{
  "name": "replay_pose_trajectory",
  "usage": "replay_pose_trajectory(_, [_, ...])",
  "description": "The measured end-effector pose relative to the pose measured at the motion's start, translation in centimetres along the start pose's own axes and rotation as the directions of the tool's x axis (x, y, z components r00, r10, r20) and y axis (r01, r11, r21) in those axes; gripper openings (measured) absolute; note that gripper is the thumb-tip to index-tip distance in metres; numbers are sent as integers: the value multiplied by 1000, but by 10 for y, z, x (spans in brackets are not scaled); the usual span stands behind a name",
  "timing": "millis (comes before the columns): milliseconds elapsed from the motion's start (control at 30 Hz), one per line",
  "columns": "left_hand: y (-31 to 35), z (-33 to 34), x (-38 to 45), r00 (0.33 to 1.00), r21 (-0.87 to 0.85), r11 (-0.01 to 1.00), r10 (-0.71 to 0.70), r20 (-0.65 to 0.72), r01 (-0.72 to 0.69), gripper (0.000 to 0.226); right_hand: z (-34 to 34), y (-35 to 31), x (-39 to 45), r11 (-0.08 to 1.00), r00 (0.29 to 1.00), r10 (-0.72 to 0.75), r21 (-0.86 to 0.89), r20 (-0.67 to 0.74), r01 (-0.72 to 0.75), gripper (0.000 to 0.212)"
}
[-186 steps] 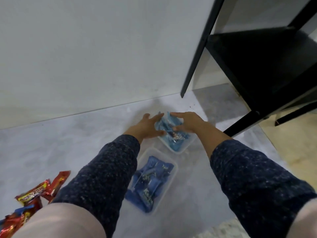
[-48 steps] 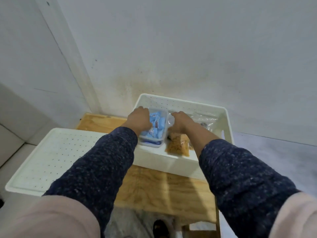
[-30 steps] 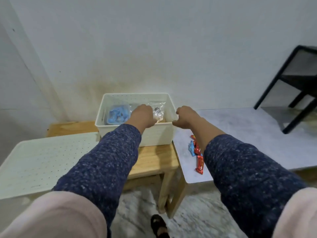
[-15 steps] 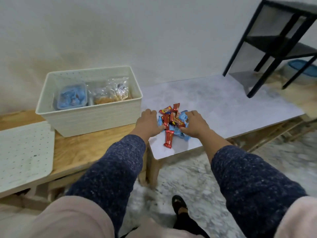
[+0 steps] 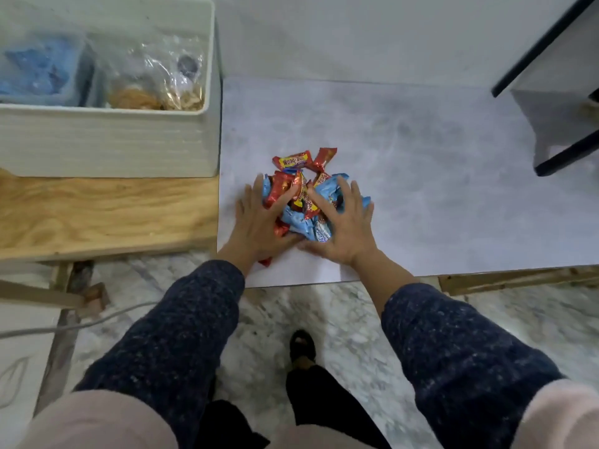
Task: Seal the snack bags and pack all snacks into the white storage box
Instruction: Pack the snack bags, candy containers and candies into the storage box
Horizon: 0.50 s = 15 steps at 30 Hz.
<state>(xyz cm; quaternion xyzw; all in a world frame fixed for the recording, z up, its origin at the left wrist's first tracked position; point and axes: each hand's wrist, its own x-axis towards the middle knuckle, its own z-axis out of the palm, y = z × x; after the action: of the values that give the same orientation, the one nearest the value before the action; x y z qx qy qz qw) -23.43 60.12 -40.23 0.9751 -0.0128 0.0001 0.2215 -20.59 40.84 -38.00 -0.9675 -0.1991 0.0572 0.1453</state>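
Since half a second ago both hands have spread flatter over the heap of small red and blue foil-wrapped snacks [image 5: 303,199], and the view has tipped down and closer. Left hand [image 5: 259,222]: fingers extended, palm cupping the heap's left edge, nothing pinched. Right hand [image 5: 342,226]: fingers splayed across the blue wrappers on the right side, pressing rather than gripping. Thumbs nearly meet at the near edge of the heap; one red wrapper shows just under the left wrist.

Heap lies on the pale grey marble-patterned table [image 5: 421,176], near its front left corner. Two red wrappers sit loose at the far side of the heap, clear of the fingers.

White ribbed plastic storage box [image 5: 107,144] stands on the light plywood table [image 5: 97,212], just beside the marbled one. Inside: clear tub of blue packets [image 5: 35,72] at left, clear plastic bags of brownish snacks [image 5: 155,82] at right; seal state of those bags not discernible, possibly closed
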Motion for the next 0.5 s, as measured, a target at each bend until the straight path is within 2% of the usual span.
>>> replay_pose_trajectory(133, [2, 7, 21, 996, -13, 999, 31, -83, -32, 66, 1, 14, 23, 1000, 1000, -2, -4, -29, 1, 81])
replay_pose_trajectory(267, [17, 10, 29, 991, 3, 999, 32, -133, -32, 45, 3, 24, 31, 998, 991, -9, -61, -134, 1, 60])
replay_pose_trajectory(400, [28, 11, 25, 987, 45, 998, 56, -154, -49, 41, 2, 33, 32, 997, 973, -50, 46, -225, 62, 48])
replay_pose_trajectory(500, [31, 8, 25, 989, 66, 997, 56, -137, -47, 41, -2, 35, 32, 992, 974, -60, 98, -218, 83, 34])
